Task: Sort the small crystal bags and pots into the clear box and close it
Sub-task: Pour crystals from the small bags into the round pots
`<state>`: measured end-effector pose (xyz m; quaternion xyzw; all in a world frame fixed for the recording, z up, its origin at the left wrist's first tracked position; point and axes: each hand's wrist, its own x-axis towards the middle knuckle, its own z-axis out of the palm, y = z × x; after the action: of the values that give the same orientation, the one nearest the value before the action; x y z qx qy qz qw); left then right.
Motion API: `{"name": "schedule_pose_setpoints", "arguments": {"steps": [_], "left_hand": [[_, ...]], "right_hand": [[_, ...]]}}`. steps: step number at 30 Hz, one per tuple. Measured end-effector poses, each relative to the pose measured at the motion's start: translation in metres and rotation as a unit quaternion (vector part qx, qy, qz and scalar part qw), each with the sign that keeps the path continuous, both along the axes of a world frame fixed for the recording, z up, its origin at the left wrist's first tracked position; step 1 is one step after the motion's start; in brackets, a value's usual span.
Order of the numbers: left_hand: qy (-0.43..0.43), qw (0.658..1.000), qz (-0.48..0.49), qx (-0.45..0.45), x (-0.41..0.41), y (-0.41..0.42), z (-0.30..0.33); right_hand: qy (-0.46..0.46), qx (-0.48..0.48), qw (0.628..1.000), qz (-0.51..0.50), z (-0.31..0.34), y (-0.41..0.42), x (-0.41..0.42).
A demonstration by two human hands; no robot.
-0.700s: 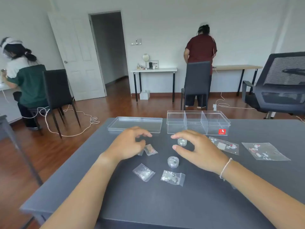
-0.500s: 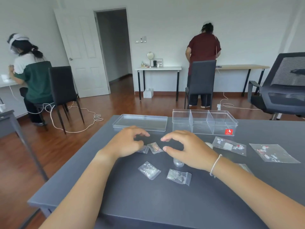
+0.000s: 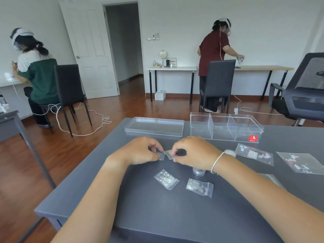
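Note:
The clear box [image 3: 226, 128] with three compartments stands open at the far side of the grey table [image 3: 157, 213]; its lid [image 3: 154, 126] lies to its left. My left hand [image 3: 140, 151] pinches one small crystal bag [image 3: 161, 155]. My right hand [image 3: 194, 153] pinches another small bag [image 3: 168, 153] right beside it. Two more small crystal bags [image 3: 166, 179] [image 3: 199, 187] lie nearer me. A small round pot [image 3: 199, 171] peeks out under my right wrist, and another pot [image 3: 231, 152] shows behind that wrist.
Two larger flat bags of red and white pieces [image 3: 254, 154] [image 3: 300, 162] lie at the right. A black office chair [image 3: 303, 92] stands beyond the table's right corner. Two other people work at desks in the room, one seated left, one standing at the back.
Both hands came together over the two small bags in the middle and closed on them. The view shifted slightly to the left.

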<state>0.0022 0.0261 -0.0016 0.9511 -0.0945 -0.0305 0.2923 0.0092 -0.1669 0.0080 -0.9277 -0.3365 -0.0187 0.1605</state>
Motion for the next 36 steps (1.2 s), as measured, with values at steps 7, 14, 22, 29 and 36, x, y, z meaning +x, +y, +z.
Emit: {"name": "schedule_pose_setpoints", "arguments": {"steps": [7,14,22,29,36], "left_hand": [[-0.003,1.000,-0.003,-0.002,0.001,-0.002,-0.002],[0.021,0.999,-0.026,-0.026,-0.001,-0.005,-0.003],[-0.064,0.997,-0.010,-0.048,0.002,-0.013,-0.006],[-0.125,0.987,-0.014,-0.096,0.003,-0.019,-0.007],[-0.166,0.978,-0.008,-0.128,0.003,-0.023,-0.005]], "right_hand": [[0.001,0.113,0.993,-0.019,0.009,-0.018,-0.003],[-0.076,0.299,0.947,-0.095,0.035,-0.048,0.023],[-0.098,0.289,0.934,-0.184,0.028,-0.061,0.062],[-0.096,0.241,0.946,-0.195,0.021,-0.054,0.072],[-0.136,0.315,0.916,-0.210,0.027,-0.053,0.077]]}}
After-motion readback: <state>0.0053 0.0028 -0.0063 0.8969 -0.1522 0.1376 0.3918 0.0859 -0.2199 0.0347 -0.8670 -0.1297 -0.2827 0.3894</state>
